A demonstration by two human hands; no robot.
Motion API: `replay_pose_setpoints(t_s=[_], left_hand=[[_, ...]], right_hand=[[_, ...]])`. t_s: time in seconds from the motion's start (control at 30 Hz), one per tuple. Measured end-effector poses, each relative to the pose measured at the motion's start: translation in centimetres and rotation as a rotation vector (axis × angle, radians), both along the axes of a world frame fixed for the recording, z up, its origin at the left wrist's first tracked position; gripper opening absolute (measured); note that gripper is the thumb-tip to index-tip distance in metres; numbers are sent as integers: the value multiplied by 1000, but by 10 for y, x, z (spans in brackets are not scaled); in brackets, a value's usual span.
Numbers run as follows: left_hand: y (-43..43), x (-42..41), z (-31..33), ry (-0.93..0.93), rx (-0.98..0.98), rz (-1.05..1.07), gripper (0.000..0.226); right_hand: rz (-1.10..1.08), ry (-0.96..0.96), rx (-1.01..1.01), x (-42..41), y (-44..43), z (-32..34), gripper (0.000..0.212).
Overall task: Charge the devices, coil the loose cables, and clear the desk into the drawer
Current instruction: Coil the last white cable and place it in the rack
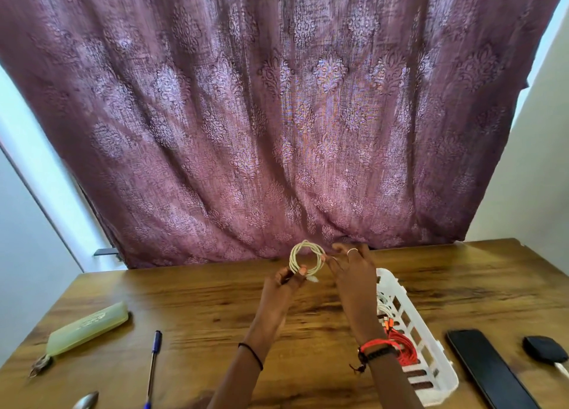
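Lying on near desk (200, 301): pen (153, 362), green case (89, 327), phone (489, 368), well apart.
Basket (446, 378): white, beside right forearm; red cable (403, 347) inside.
Left hand (286, 281): pinching lower edge of white cable (306, 259) ring.
Right hand (351, 273): fingers spread, tips touching the ring's right side.
White cable: raised above the desk, wound small, plug end hanging loose at the bottom.
Doing it well: hold the left pinch firm, tuck the loose end through the loops, avoid letting the ring spring open.
Curtain (277, 116): purple, behind the far desk edge.
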State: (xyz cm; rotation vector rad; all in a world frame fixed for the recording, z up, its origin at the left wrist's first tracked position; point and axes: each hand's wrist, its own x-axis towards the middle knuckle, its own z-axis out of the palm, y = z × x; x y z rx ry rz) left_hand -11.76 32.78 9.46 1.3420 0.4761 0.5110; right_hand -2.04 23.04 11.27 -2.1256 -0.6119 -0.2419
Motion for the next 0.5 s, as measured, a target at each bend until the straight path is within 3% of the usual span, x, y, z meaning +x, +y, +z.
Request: replay_pose_setpoints(t_s=[0.17,0.27,0.5], left_hand=[[-4,1,0,-47,-87,-13,18],[-4,1,-2,-67,-71,-15,15],[1,-3,-9,-77,-69,-40,20]], right_hand=[[-39,-10,-45,-10,2,5,27],[-1,43,-97,-18,7,3,41],[-30,134,-12,-26,13,2,44]])
